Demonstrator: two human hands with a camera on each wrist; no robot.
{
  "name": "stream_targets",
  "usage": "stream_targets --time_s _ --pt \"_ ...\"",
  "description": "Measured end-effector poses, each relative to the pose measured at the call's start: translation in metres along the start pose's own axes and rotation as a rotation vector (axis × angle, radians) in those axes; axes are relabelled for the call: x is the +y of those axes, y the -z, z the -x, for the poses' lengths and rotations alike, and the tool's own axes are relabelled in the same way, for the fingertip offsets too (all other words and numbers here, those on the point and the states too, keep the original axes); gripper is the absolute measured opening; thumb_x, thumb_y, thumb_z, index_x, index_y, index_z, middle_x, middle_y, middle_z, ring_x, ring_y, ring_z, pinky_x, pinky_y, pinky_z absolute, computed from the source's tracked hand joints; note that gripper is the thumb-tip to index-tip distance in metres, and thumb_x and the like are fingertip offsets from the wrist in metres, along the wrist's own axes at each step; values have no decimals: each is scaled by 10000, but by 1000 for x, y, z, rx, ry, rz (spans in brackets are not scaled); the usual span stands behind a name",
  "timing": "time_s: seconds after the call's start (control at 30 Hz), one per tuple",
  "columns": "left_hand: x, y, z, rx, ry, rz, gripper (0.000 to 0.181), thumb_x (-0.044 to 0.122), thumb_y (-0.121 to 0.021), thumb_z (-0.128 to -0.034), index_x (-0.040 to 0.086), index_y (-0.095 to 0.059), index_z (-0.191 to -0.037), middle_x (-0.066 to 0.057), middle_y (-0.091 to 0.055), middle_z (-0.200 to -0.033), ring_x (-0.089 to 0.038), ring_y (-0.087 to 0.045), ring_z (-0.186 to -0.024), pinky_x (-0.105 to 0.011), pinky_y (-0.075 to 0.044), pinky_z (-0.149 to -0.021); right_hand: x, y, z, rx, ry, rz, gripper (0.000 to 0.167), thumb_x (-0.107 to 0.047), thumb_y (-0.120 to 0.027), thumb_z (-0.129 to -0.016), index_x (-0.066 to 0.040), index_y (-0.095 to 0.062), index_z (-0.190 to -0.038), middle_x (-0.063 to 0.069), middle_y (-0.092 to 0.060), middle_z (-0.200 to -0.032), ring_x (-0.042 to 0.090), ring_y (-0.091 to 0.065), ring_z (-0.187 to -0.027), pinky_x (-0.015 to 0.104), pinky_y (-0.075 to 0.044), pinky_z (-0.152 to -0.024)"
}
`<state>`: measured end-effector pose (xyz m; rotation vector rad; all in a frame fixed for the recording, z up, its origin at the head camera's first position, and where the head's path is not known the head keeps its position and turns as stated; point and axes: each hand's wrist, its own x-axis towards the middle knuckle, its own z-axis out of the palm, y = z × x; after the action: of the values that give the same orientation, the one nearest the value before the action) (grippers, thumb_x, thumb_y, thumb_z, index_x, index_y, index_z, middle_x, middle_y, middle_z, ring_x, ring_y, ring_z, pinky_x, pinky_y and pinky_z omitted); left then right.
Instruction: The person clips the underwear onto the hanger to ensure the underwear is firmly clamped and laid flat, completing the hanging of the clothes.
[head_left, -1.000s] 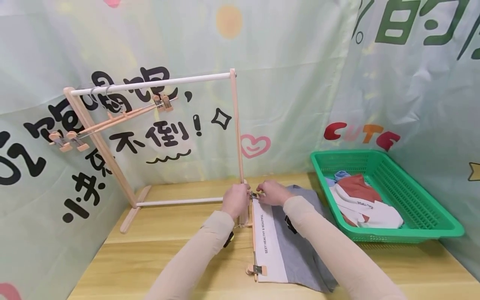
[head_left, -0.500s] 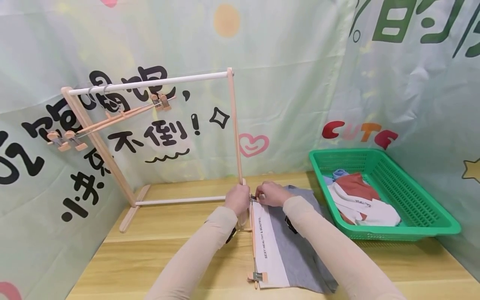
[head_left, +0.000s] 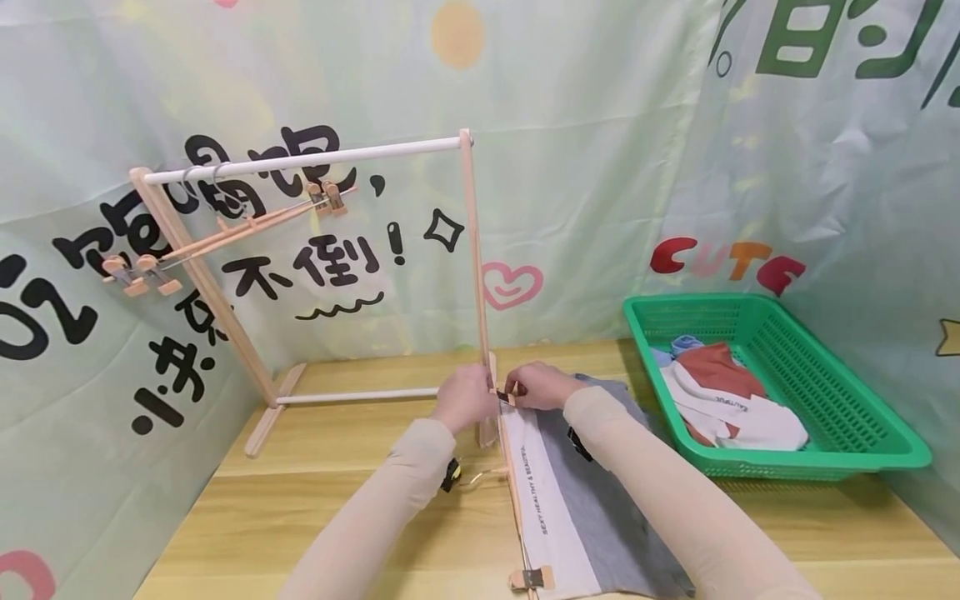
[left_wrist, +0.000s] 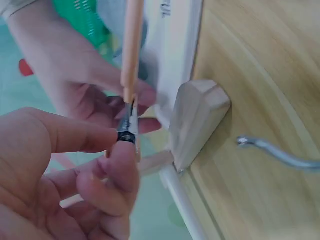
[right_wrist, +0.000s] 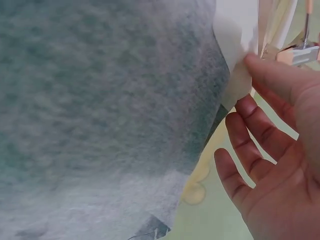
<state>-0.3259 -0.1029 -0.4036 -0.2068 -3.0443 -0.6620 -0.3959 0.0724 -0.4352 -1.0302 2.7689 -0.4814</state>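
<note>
A grey garment (head_left: 600, 483) with a white printed band (head_left: 542, 517) lies on the table, a wooden clip hanger (head_left: 512, 483) along the band's edge. One peg-like clip (head_left: 531, 578) sits on the near end of the band. At the far end, my left hand (head_left: 467, 398) pinches the other clip (left_wrist: 127, 131) between thumb and index finger. Opposite it, my right hand (head_left: 546, 387) pinches the corner of the white band (right_wrist: 237, 75) between thumb and fingers, its other fingers loosely bent. The hanger's metal hook (left_wrist: 280, 156) points left, away from the garment.
A wooden rack (head_left: 480, 250) with a white top rail stands behind my left hand, its foot close to the hanger. Another clip hanger (head_left: 247, 229) hangs on its left side. On the right is a green basket (head_left: 847, 400) holding folded clothes (head_left: 720, 392).
The near end of the hanger and garment has shifted toward the table's front edge. My left hand has moved slightly left, and the hanger's hook shows more clearly. My right hand remains at the band's corner.
</note>
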Motion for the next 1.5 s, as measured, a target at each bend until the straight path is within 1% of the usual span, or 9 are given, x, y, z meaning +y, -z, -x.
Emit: stream_targets --time_s 0.2,0.37,0.6,0.7,0.8,0.9,1.07,1.2,1.5 --pt "-13 9 5 -55 66 171 134 58 -746 -882 90 -622 -845 -19 -601 -760 -182 -623 -665 -274 -532 -567 -2 -1 -5 -28 37 -31 51 -155 -812 -947 -133 -767 -955 -38 -701 -843 91 -573 -747 262 -501 -721" --pt "-26 8 5 -112 131 352 125 18 -694 -931 64 -613 -847 -92 -680 -804 -297 -757 -733 -383 -659 -678 -4 -1 -9 -44 44 -56 71 -110 -811 -944 -114 -745 -917 -30 -694 -829 83 -568 -742 234 -492 -714" --pt "-46 3 2 -161 186 606 136 50 -706 -947 60 -603 -859 -116 -696 -861 -165 -648 -636 -276 -585 -634 -5 -1 -13 -29 0 -107 49 -129 -812 -961 -101 -790 -927 -14 -747 -853 81 -596 -737 225 -502 -698" --pt "-53 4 0 -237 176 725 60 27 -699 -953 -13 -656 -943 -90 -678 -848 -148 -608 -665 -247 -533 -647 -6 0 -13 -20 -27 -127 85 -166 -824 -959 -105 -808 -902 -14 -750 -829 84 -581 -710 220 -481 -673" --pt "-61 4 -4 -320 164 818 139 7 -692 -974 -103 -708 -1059 -72 -699 -871 -136 -626 -728 -234 -562 -721 -7 2 -12 -20 -45 -145 105 -161 -817 -965 -97 -805 -882 -14 -740 -805 85 -566 -690 211 -462 -658" --pt "-68 3 -6 -371 197 881 206 17 -699 -1001 -133 -716 -1141 -61 -726 -904 -118 -656 -767 -217 -602 -788 -7 4 -13 -21 -41 -159 114 -140 -799 -976 -86 -786 -876 -9 -729 -802 84 -561 -694 207 -461 -666" --pt "-77 1 -9 -415 274 918 227 108 -732 -1016 -97 -739 -1112 -42 -731 -835 -89 -662 -715 -194 -600 -734 -9 5 -15 2 -28 -188 128 -144 -786 -990 -94 -761 -875 -9 -718 -812 83 -573 -724 214 -468 -691" --pt "-81 1 -10 -451 285 926 241 148 -712 -1032 -69 -743 -1133 -37 -723 -836 -84 -653 -711 -188 -583 -711 -8 6 -16 15 -8 -205 128 -144 -780 -995 -94 -762 -879 -10 -708 -810 82 -560 -721 218 -459 -681" --pt "-82 6 -10 -399 311 985 247 67 -648 -1037 -104 -706 -1207 -67 -707 -869 -82 -609 -693 -165 -534 -649 -4 15 -16 22 -7 -271 118 -127 -713 -1041 -65 -788 -974 24 -750 -895 92 -554 -745 236 -469 -713"
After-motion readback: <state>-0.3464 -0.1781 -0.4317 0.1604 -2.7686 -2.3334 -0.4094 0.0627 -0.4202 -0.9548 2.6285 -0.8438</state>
